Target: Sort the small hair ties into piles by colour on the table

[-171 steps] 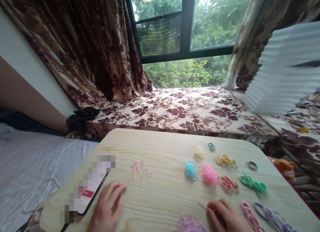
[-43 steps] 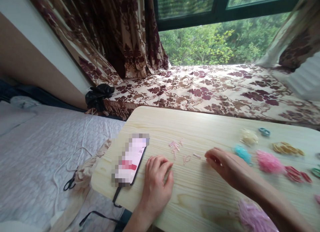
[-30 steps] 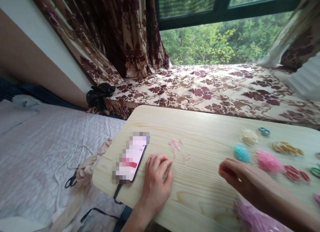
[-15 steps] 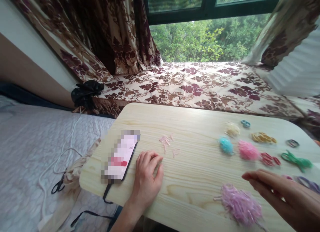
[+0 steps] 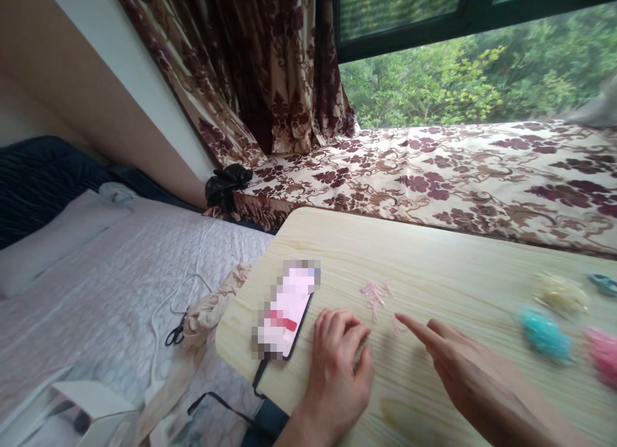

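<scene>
My left hand rests on the light wood table just right of a phone. Its fingers are loosely bent, the thumb stands apart, and nothing shows in its grasp. Over the table, my right hand reaches leftward with its index finger stretched out; the other fingers are partly hidden beneath. That fingertip is close to a few loose pale pink elastic bands; whether it touches them I cannot tell. A small pile of similar pink bands lies a little farther back.
On the table's right lie a cream bundle, a turquoise bundle, a pink bundle and a blue band. A black strap hangs from the phone. Left is a bed with a white cable and black-handled scissors.
The view has turned left, so the purple, green and red bands are out of sight. My right hand has moved left from near the purple bundle to the small pink bands. My left hand stays beside the phone.
</scene>
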`<state>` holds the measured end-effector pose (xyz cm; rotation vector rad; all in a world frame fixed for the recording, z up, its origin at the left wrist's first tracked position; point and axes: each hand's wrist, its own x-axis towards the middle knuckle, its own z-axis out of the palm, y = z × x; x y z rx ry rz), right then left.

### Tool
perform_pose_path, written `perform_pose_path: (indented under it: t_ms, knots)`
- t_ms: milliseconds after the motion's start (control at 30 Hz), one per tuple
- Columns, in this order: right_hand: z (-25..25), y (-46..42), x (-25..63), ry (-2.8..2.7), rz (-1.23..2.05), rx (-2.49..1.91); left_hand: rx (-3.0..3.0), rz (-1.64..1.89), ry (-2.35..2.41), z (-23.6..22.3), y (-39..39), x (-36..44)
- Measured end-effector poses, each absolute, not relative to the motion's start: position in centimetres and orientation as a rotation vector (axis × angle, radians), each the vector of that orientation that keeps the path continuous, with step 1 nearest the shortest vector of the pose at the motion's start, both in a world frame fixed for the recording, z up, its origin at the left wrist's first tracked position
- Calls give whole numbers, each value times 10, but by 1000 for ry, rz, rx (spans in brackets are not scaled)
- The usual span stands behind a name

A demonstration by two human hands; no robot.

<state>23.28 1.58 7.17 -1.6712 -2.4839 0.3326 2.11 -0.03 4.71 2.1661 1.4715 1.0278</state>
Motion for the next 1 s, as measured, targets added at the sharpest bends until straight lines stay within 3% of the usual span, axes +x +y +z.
perform_pose_path:
  t_ms: [1000]
  knots:
    - [94,69,207,-2575,348,-1803,2119,1037,1455,46,1,20]
